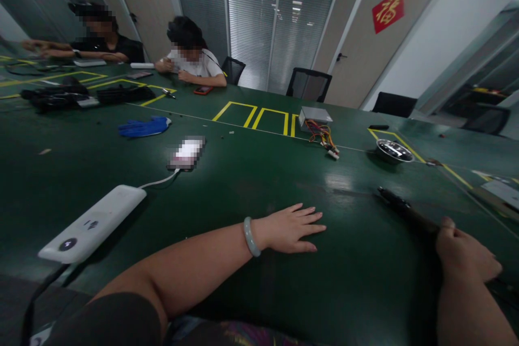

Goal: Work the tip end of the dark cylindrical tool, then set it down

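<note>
My left hand [292,228] lies flat on the green tabletop [259,184], palm down and fingers spread, holding nothing. A pale bangle [252,237] circles that wrist. At the right, my right hand [466,253] is closed around the rear end of a long black electric screwdriver [405,210]. Its narrow tip points to the left and away from me. Motion blurs the screwdriver's grip and the hand a little, and the fingers underneath are hidden.
A white power bank [95,224] is cabled to a phone [187,152] on the left. Beyond lie a blue glove [145,127], a metal power supply unit [315,117] with loose wires, and a steel bowl [394,151]. Two people [192,54] sit across the table.
</note>
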`<act>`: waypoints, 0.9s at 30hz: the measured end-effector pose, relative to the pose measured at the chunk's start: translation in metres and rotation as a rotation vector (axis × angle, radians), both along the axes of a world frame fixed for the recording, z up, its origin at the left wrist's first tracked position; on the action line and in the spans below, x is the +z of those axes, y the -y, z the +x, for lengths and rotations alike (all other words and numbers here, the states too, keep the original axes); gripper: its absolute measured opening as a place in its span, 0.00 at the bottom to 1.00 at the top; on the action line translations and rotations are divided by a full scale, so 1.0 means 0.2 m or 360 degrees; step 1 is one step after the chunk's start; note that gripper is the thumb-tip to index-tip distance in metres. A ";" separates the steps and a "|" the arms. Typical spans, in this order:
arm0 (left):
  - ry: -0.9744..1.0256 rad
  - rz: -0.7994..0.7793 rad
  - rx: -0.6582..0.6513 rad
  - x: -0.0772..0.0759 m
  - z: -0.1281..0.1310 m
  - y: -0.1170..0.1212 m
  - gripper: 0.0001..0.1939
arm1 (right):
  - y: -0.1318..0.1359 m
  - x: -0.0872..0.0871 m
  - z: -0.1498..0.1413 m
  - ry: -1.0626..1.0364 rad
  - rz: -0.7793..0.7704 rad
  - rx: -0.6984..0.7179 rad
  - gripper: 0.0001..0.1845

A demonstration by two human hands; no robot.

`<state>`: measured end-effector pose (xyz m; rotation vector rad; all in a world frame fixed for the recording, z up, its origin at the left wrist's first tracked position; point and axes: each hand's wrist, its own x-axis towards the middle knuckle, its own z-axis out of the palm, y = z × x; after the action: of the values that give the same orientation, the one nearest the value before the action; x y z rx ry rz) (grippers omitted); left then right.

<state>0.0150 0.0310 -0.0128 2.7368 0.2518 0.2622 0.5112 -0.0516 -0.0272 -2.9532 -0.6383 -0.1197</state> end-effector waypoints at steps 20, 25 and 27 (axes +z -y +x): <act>0.0287 0.0073 -0.0340 0.07 0.05 0.06 0.10 | -0.34 0.13 -1.64 0.0076 0.0328 0.1576 0.28; 0.0357 0.0122 -0.0315 0.08 0.03 0.06 0.08 | -0.38 0.17 -1.71 -0.0388 0.0568 0.1819 0.28; 0.0382 0.0127 -0.0257 0.09 0.02 0.06 0.08 | -0.37 0.22 -1.60 -0.0573 0.0722 0.1876 0.26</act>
<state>0.0198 0.0196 0.0056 2.7498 -0.0461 0.5604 0.1909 0.0219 0.0161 -1.7198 -1.8048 0.3167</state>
